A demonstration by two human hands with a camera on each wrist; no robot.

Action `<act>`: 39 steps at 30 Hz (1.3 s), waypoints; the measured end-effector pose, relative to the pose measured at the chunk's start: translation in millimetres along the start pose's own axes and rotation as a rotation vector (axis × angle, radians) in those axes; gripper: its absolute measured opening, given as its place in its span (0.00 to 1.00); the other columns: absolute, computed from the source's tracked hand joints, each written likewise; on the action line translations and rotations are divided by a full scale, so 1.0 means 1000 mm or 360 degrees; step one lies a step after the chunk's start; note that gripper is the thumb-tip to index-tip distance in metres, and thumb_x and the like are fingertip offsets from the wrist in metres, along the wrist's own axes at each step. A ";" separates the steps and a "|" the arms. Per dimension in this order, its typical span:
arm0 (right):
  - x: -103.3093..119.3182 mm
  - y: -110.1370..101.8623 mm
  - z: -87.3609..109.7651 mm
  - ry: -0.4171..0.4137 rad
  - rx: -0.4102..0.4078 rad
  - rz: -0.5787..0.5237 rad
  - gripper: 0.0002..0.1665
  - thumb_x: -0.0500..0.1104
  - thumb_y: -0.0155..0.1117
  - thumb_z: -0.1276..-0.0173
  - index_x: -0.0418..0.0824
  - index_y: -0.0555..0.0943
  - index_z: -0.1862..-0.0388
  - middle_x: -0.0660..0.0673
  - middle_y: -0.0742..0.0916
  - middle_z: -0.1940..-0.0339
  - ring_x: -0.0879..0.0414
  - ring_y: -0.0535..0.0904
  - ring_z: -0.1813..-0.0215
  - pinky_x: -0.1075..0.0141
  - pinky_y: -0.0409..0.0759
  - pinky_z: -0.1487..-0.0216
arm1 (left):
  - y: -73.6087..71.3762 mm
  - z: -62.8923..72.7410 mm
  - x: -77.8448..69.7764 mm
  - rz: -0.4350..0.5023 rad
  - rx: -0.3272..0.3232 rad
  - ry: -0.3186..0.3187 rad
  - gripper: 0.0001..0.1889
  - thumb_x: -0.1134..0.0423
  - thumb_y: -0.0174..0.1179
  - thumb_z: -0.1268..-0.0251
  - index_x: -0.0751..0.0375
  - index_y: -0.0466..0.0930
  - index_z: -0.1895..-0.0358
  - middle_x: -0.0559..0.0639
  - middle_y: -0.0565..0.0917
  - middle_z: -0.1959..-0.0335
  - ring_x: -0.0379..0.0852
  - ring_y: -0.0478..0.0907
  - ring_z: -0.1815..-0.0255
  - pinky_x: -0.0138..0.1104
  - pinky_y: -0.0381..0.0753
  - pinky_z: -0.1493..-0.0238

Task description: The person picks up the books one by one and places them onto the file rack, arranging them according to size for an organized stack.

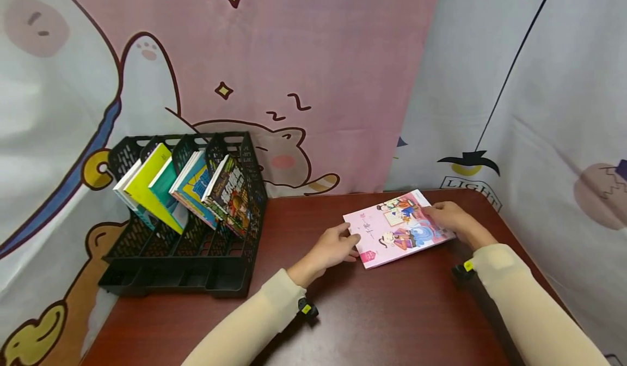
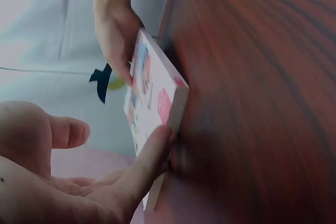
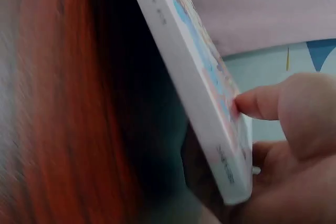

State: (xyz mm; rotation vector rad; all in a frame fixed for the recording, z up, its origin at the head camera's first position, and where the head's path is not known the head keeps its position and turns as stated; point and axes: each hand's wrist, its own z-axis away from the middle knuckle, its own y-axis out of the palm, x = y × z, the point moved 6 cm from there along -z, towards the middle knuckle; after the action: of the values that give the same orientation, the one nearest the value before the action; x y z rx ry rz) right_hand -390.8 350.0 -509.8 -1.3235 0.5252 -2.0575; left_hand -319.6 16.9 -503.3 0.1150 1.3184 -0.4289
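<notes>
A pink picture book (image 1: 374, 230) with cartoon figures on its cover lies at a slant over the table, between both hands. My right hand (image 1: 448, 219) pinches its right end, with the thumb on the cover and the fingers beneath, as the right wrist view shows. In that view, the book's white spine (image 3: 184, 82) is tilted above the wood. At the other end, my left hand (image 1: 335, 244) has a fairly straight finger against the book's edge (image 2: 181, 106). The left thumb (image 2: 71, 132) stands apart from the book.
On the left of the brown table (image 1: 392, 311) stands a black desk organizer (image 1: 259, 186) with several slanted books in its slots, among them a yellow one (image 1: 152, 186) and a dark comic-style one (image 1: 232, 194). A cartoon-printed curtain (image 1: 333, 83) hangs behind the table.
</notes>
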 end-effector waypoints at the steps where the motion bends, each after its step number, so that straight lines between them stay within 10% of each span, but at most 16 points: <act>1: 0.002 0.004 0.002 -0.0037 0.0035 -0.0055 0.46 0.61 0.47 0.10 0.21 0.61 0.18 0.33 0.86 0.46 0.53 0.87 0.56 0.64 0.86 0.56 | -0.005 0.001 0.003 -0.0008 0.0002 0.0005 0.37 0.57 0.60 0.16 0.69 0.59 0.13 0.69 0.90 0.40 0.62 0.94 0.50 0.47 0.95 0.49; 12: 0.045 0.050 0.032 -0.0379 0.0105 -0.0617 0.29 0.52 0.46 0.07 0.29 0.64 0.26 0.47 0.89 0.59 0.58 0.89 0.63 0.63 0.91 0.61 | -0.058 0.023 0.013 -0.0168 -0.0198 0.0010 0.35 0.57 0.59 0.15 0.72 0.62 0.15 0.69 0.91 0.43 0.58 0.95 0.53 0.47 0.95 0.51; 22: 0.084 0.083 0.061 -0.0407 0.0136 -0.0953 0.26 0.51 0.48 0.07 0.31 0.63 0.28 0.50 0.89 0.61 0.60 0.91 0.63 0.65 0.91 0.61 | -0.102 0.041 0.007 -0.0195 -0.0477 -0.0029 0.35 0.43 0.55 0.13 0.74 0.75 0.24 0.64 0.90 0.47 0.45 0.91 0.63 0.39 0.93 0.59; 27: 0.102 0.095 0.079 -0.0458 0.0242 -0.1046 0.26 0.50 0.50 0.07 0.31 0.63 0.27 0.48 0.90 0.57 0.59 0.92 0.59 0.64 0.91 0.58 | -0.116 0.048 0.004 -0.0102 -0.0474 -0.0042 0.31 0.39 0.53 0.14 0.68 0.85 0.41 0.55 0.87 0.64 0.43 0.84 0.68 0.33 0.85 0.68; 39: 0.112 0.125 0.098 -0.0448 0.0524 -0.1090 0.32 0.46 0.55 0.10 0.33 0.59 0.19 0.41 0.88 0.41 0.53 0.91 0.46 0.56 0.92 0.44 | -0.128 0.051 0.010 -0.0065 -0.0685 0.0106 0.20 0.49 0.51 0.09 0.67 0.78 0.44 0.57 0.82 0.63 0.46 0.82 0.66 0.37 0.83 0.67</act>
State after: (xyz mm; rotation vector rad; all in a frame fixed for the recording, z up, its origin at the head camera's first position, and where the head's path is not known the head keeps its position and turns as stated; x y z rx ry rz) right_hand -299.2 182.1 -473.7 -1.6917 -0.4406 -2.2737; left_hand -318.3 -119.7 -479.8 -0.2588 1.4526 -0.1693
